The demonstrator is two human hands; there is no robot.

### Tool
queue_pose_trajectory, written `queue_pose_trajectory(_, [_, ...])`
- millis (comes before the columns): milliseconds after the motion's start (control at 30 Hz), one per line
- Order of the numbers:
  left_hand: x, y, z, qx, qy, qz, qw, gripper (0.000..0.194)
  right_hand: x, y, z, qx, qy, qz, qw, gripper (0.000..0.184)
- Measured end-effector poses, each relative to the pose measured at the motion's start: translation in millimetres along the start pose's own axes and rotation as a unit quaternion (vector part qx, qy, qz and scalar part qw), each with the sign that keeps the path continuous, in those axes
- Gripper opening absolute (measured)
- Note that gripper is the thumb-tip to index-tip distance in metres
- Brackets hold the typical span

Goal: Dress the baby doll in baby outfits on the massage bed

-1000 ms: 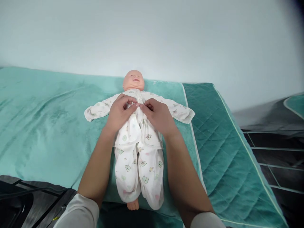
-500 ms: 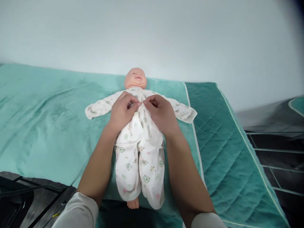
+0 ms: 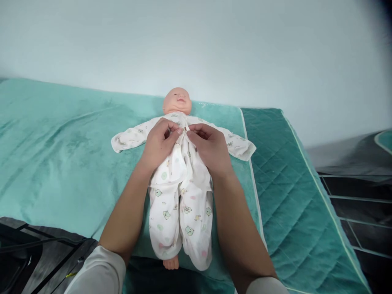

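Note:
A baby doll (image 3: 177,101) lies on its back, head away from me, arms spread wide. It wears a white printed top (image 3: 169,164) and matching trousers (image 3: 191,222); one bare foot pokes out of the left trouser leg. At the chest, my left hand (image 3: 161,141) pinches one front edge of the top between thumb and fingers. Opposite it, my right hand (image 3: 210,145) pinches the other edge, with a small gap between the two. Below the hands the top's front hangs loosely, a button visible on it. The fingertips partly hide the fastening.
A light green cover (image 3: 67,163) lies under the doll, with a darker quilted mat (image 3: 300,196) at the right. Behind is a pale wall (image 3: 196,45). Dark metal framing and a cable (image 3: 43,241) show at the lower left, a slatted frame (image 3: 361,198) at the right.
My fingertips have moved slightly apart, and a small opening now shows between the top's edges at the chest. The view has shifted a little; the doll lies as before.

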State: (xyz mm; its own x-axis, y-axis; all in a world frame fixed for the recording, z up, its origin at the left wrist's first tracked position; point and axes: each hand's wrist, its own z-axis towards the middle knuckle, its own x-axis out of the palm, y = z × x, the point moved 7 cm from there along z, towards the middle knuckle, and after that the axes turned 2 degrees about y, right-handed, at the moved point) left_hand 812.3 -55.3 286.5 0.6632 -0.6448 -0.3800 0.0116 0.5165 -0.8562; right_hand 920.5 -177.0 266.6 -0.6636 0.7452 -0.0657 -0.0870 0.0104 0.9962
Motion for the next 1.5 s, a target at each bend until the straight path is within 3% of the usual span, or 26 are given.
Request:
queue_pose_trajectory(133, [0.9,2,0,-0.006,0.0,0.008,1.0,0.001,1,0,0,-0.004,0.008,-0.002,1.0,0.022])
queue_pose_trajectory(433, [0.9,5,1,-0.028,-0.01,0.009,1.0,0.002,6,0,0,-0.008,0.043,-0.015,0.999,0.025])
queue_pose_trajectory(667, [-1.0,8,1,-0.056,0.0,-0.016,0.998,0.006,13,9,-4,-0.028,0.103,-0.082,0.991,0.028])
queue_pose_trajectory(833, [0.9,8,0,-0.072,0.028,-0.056,0.995,0.018,16,10,-6,-0.042,0.111,-0.125,0.985,0.028])
queue_pose_trajectory(1100, [2.1,13,-1,-0.099,0.02,-0.074,0.992,0.008,21,17,-11,-0.059,0.116,-0.19,0.973,0.027])
queue_pose_trajectory(1500, [-4.1,9,-1,-0.091,0.058,-0.061,0.992,0.015,20,30,-21,-0.066,0.143,-0.241,0.958,0.048])
